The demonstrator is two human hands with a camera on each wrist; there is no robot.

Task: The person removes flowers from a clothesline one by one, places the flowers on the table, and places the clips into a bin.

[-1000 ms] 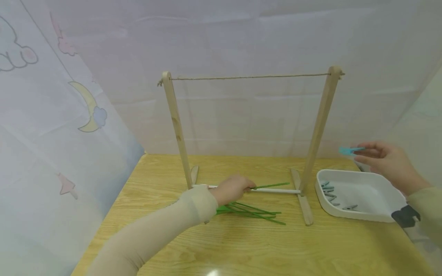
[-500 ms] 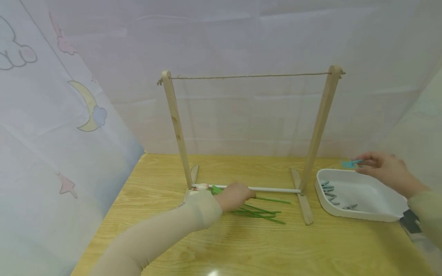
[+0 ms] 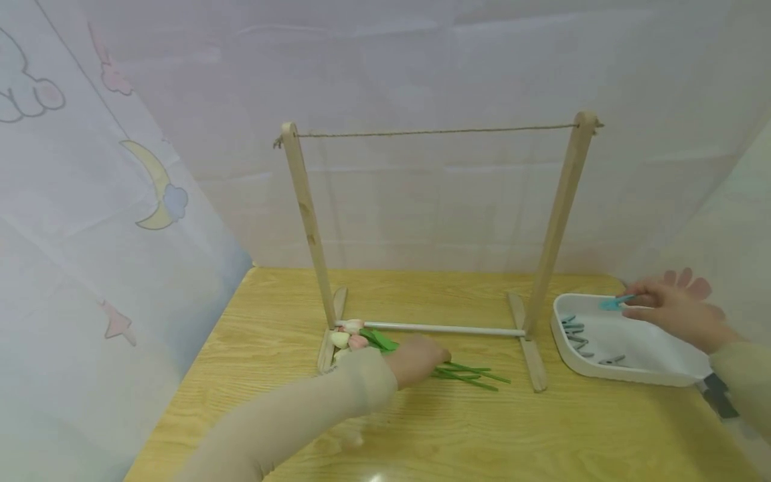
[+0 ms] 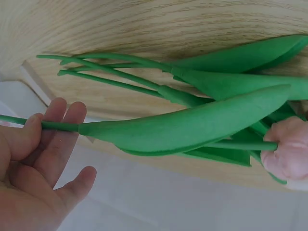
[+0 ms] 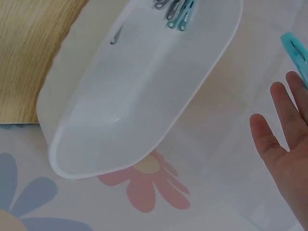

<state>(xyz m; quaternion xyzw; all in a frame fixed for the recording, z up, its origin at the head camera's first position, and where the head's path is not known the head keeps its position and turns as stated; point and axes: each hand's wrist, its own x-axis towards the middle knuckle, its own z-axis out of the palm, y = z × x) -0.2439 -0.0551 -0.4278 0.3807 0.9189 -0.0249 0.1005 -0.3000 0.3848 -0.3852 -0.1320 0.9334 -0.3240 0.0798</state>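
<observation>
My left hand [image 3: 418, 361] pinches the green stem of an artificial tulip between thumb and fingertips. In the left wrist view that tulip [image 4: 192, 120] has a long green leaf and a pink bloom. It lies just over several other tulips [image 4: 231, 86] on the table. White and pink blooms [image 3: 355, 341] show in the head view; my forearm partly hides the bunch. At the right, my right hand [image 3: 674, 314] holds a light blue clothespin [image 3: 613, 304] by its end, above a white tray [image 3: 626, 379].
Several grey and teal clothespins [image 3: 575, 341] lie in the tray's left part. A wooden stand has a left post [image 3: 307, 214], a right post [image 3: 560, 214], a twine line [image 3: 434, 132] tied between their tops, and a white rod [image 3: 458, 329] low down.
My left hand has brought the tulip from by the white rod down and forward onto the other stems. The right hand has lowered the clothespin toward the tray.
</observation>
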